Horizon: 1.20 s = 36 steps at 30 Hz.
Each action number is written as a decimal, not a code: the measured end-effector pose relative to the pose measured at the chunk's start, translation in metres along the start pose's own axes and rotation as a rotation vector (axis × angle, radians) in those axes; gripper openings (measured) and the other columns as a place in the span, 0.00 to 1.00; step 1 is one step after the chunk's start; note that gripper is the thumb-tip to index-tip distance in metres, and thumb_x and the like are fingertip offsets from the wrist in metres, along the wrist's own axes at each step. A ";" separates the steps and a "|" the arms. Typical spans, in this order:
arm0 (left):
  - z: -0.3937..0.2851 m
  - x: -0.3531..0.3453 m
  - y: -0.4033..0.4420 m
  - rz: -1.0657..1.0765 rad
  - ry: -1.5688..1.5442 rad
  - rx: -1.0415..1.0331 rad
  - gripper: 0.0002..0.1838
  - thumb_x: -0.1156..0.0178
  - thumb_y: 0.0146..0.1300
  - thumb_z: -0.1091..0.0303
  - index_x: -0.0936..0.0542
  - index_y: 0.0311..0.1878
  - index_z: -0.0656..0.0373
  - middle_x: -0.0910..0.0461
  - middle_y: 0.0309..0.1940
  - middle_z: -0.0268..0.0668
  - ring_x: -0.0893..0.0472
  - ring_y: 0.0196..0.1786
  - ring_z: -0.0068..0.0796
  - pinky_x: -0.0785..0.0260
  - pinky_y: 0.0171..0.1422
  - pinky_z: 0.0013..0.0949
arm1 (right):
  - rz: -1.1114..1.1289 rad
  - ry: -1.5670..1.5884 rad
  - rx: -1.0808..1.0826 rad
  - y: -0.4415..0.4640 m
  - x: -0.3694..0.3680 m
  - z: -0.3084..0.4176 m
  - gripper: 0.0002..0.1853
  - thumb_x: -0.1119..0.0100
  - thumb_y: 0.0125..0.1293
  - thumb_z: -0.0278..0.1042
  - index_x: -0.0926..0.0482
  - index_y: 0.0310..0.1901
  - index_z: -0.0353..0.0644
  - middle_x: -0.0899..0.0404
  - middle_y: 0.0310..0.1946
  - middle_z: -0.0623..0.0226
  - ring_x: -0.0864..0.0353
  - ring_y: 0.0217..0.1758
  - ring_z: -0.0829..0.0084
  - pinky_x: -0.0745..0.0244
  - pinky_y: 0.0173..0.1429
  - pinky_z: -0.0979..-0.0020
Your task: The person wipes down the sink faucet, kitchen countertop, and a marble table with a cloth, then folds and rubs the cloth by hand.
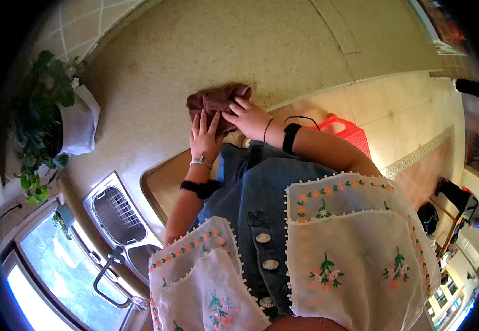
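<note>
while both hands rest on a bunched maroon cloth (212,100), it lies on the pale counter (162,66), close to the front edge. the left hand (205,139) has its fingers spread and laid lengthwise over the near part of the cloth; the right hand (252,119) reaches in from the side, its fingers apart and lightly bent on top. neither seems to pinch a fold, though the right thumb is too hard to make out to be sure.

for working a cloth over a flat top like this, broad contact should serve better than fingertips alone – palms lowered, weight shared evenly between the two hands. the cloth is creased and heaped, so opening it into a flatter pad would probably give steadier contact. dark specks (255,86) show just beside its far side; slow, overlapping passes inward from the edge would likely keep such bits off the tiled floor (410,96). a red plastic basket (352,132), or perhaps a stool, stands below the counter on the right – the elbow is best kept clear of it.

as for writing, none can be read: the dark wristbands (291,138) carry no legible mark, the white top (355,237) shows only flowers, and no label or brand can be made out on the basket.
</note>
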<state>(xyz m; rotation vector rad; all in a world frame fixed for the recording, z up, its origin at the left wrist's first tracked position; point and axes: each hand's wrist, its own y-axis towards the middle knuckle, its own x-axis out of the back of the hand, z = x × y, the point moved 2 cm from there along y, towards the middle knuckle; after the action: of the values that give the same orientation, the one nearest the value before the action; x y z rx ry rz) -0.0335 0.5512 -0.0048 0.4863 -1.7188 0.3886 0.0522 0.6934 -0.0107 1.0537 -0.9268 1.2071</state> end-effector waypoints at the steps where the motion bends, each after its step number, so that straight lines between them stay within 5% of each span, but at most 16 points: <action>1: 0.006 0.002 -0.004 -0.002 -0.002 0.038 0.35 0.40 0.49 0.62 0.37 0.64 0.38 0.43 0.66 0.43 0.44 0.67 0.47 0.46 0.66 0.47 | -0.031 -0.003 0.037 0.005 -0.003 0.004 0.23 0.51 0.55 0.33 0.30 0.55 0.47 0.33 0.53 0.55 0.39 0.61 0.51 0.33 0.59 0.58; 10: 0.008 -0.009 -0.002 0.028 0.001 0.088 0.40 0.39 0.46 0.69 0.41 0.66 0.46 0.50 0.67 0.49 0.49 0.68 0.54 0.50 0.70 0.45 | 0.322 0.111 0.109 0.023 -0.016 0.000 0.43 0.33 0.40 0.45 0.39 0.60 0.40 0.43 0.60 0.49 0.50 0.66 0.44 0.54 0.70 0.54; 16: -0.014 -0.005 0.010 0.065 0.046 0.128 0.39 0.40 0.50 0.67 0.44 0.67 0.46 0.52 0.67 0.52 0.50 0.68 0.58 0.49 0.69 0.46 | 0.588 0.115 0.195 0.035 0.024 -0.023 0.40 0.38 0.48 0.47 0.40 0.62 0.40 0.41 0.61 0.51 0.47 0.66 0.48 0.48 0.68 0.56; 22: -0.085 -0.024 0.061 0.150 0.104 0.124 0.35 0.44 0.53 0.62 0.42 0.67 0.49 0.48 0.66 0.53 0.49 0.67 0.57 0.53 0.70 0.48 | 0.784 -0.034 0.255 0.026 0.062 -0.096 0.30 0.44 0.53 0.51 0.31 0.55 0.42 0.34 0.56 0.55 0.37 0.59 0.56 0.37 0.60 0.60; 25: -0.118 -0.057 0.099 0.080 0.222 -0.019 0.35 0.45 0.54 0.62 0.42 0.66 0.50 0.47 0.64 0.55 0.48 0.67 0.59 0.52 0.70 0.48 | 0.752 -0.015 0.237 0.012 0.075 -0.151 0.27 0.45 0.54 0.50 0.28 0.52 0.40 0.32 0.53 0.54 0.35 0.57 0.56 0.36 0.59 0.60; 27: -0.145 -0.062 0.127 0.108 0.141 0.036 0.29 0.49 0.58 0.62 0.37 0.64 0.55 0.45 0.67 0.35 0.50 0.68 0.54 0.57 0.71 0.51 | 0.710 -0.009 0.242 0.001 0.082 -0.187 0.27 0.44 0.54 0.50 0.27 0.51 0.40 0.32 0.53 0.53 0.35 0.57 0.56 0.36 0.59 0.60; 32: -0.220 -0.047 0.189 0.146 0.058 0.087 0.33 0.45 0.54 0.62 0.40 0.65 0.47 0.50 0.66 0.55 0.48 0.67 0.58 0.51 0.69 0.48 | 0.591 0.065 0.182 -0.041 0.103 -0.274 0.29 0.43 0.53 0.49 0.30 0.53 0.38 0.33 0.53 0.51 0.36 0.57 0.52 0.37 0.60 0.58; 36: -0.261 -0.037 0.224 0.143 0.176 -0.023 0.35 0.43 0.53 0.62 0.42 0.66 0.47 0.51 0.66 0.56 0.46 0.65 0.59 0.42 0.64 0.49 | 0.498 0.125 0.128 -0.066 0.121 -0.315 0.31 0.42 0.53 0.49 0.32 0.55 0.39 0.34 0.54 0.50 0.38 0.59 0.49 0.38 0.61 0.58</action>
<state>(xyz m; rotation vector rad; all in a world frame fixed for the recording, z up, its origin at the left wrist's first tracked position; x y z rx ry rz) 0.0748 0.8791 0.0119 0.3040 -1.5898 0.4992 0.1362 1.0255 0.0127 0.8574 -1.0594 1.7432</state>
